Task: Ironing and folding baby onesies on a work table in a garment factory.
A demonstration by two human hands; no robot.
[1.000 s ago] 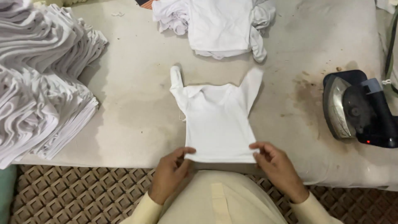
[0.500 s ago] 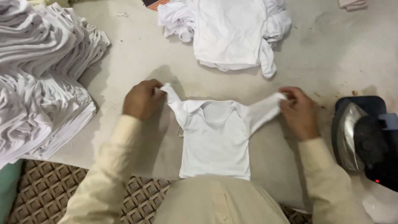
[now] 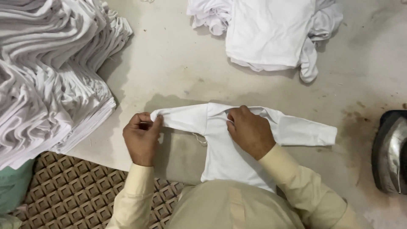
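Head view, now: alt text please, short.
A person's left hand pinches the cuff of a small white long-sleeved shirt spread flat on a stained table, while the right hand presses near its collar. Stacks of folded white garments lie left, a loose pile above, an iron right.

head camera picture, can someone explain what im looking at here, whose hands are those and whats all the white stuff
The camera sits on a person's head and looks down, so both hands are that person's own. A small white long-sleeved shirt lies flat on a stained work table. The left hand pinches the cuff of one sleeve; the right hand presses on the collar. At the left stands a tall stack of folded white garments; a loose pile of white clothes lies at the top. An iron sits at the right edge.
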